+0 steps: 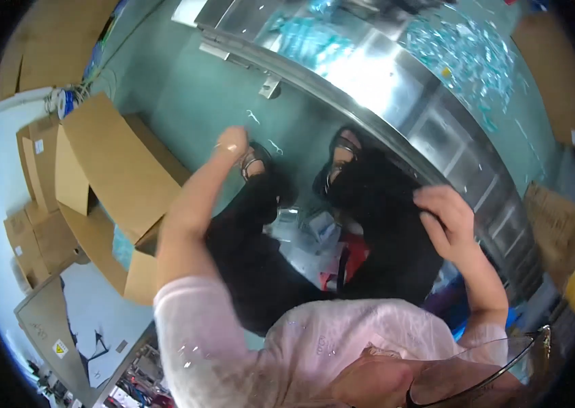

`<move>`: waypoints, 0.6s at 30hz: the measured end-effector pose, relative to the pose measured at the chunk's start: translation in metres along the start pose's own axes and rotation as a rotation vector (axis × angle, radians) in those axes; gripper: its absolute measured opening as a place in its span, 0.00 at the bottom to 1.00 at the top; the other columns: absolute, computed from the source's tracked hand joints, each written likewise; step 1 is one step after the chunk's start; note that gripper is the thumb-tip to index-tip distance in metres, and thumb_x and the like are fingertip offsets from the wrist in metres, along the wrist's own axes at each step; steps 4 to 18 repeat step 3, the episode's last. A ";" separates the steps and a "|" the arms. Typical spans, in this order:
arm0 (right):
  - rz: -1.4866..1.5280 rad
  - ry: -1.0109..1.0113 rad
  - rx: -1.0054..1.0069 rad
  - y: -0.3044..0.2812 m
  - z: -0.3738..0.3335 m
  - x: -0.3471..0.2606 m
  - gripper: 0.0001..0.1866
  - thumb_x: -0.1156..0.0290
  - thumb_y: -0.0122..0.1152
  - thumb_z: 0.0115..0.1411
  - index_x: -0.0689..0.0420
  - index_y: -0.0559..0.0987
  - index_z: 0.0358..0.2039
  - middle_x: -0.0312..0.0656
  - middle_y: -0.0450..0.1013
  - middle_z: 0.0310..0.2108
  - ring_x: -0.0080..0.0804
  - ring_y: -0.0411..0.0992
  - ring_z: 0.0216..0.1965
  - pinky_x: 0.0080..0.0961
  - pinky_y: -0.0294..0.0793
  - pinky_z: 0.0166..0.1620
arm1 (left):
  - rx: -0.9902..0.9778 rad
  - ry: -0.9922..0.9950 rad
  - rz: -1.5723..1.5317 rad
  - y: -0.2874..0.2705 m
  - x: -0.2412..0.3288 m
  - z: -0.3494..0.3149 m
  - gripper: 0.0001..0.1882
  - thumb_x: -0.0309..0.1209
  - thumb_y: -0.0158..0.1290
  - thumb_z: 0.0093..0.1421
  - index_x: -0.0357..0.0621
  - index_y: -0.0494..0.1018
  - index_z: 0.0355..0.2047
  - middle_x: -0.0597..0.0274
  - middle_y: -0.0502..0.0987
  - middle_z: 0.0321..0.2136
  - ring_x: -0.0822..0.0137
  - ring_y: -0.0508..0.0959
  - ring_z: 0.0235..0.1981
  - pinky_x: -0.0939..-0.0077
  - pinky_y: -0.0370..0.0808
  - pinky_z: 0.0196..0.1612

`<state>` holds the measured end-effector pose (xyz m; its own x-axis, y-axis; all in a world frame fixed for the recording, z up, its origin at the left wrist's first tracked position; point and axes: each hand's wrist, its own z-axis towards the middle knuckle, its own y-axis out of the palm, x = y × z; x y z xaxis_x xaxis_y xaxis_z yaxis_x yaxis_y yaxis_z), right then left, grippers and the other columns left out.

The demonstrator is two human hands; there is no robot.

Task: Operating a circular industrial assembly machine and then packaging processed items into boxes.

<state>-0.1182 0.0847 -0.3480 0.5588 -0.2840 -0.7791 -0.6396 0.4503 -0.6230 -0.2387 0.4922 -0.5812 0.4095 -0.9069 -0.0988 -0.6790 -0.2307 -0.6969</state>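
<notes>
Head view looks straight down over a seated person's lap onto a teal-green painted floor. Across the upper right runs the biggest object, a long shiny stainless-steel workbench, its top strewn with small pale turquoise plastic pieces. To the left stands a large open brown cardboard box with its flaps raised, and a stack of smaller brown cardboard cartons sits further left against the pale wall. Below them lies a flat grey-white board carrying a small yellow warning sticker.

The person wears loose black trousers, with both sandalled feet on the floor beside the bench's edge, and a pale pink knitted top. Between the knees sits a heap of clear plastic bags and a red item, partly hidden by the legs.

The left hand is stretched forward and down near the left foot, just above the floor; it is blurred, so whether its fingers are curled or spread cannot be told, and nothing is visibly held. The right hand rests on the black trouser fabric over the right knee, fingers bent and pinching the cloth. A curved transparent edge of eyewear crosses the lower right corner.
</notes>
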 end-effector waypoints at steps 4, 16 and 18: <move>0.064 0.100 -0.102 0.007 0.037 0.011 0.12 0.75 0.55 0.49 0.63 0.75 0.35 0.51 0.72 0.35 0.44 0.72 0.37 0.34 0.69 0.47 | -0.126 -0.376 -0.309 0.083 -0.009 0.106 0.16 0.40 0.50 0.53 0.45 0.75 0.38 0.43 0.70 0.46 0.56 0.71 0.48 0.70 0.70 0.47; 0.064 0.100 -0.102 0.007 0.037 0.011 0.12 0.75 0.55 0.49 0.63 0.75 0.35 0.51 0.72 0.35 0.44 0.72 0.37 0.34 0.69 0.47 | -0.126 -0.376 -0.309 0.083 -0.009 0.106 0.16 0.40 0.50 0.53 0.45 0.75 0.38 0.43 0.70 0.46 0.56 0.71 0.48 0.70 0.70 0.47; 0.064 0.100 -0.102 0.007 0.037 0.011 0.12 0.75 0.55 0.49 0.63 0.75 0.35 0.51 0.72 0.35 0.44 0.72 0.37 0.34 0.69 0.47 | -0.126 -0.376 -0.309 0.083 -0.009 0.106 0.16 0.40 0.50 0.53 0.45 0.75 0.38 0.43 0.70 0.46 0.56 0.71 0.48 0.70 0.70 0.47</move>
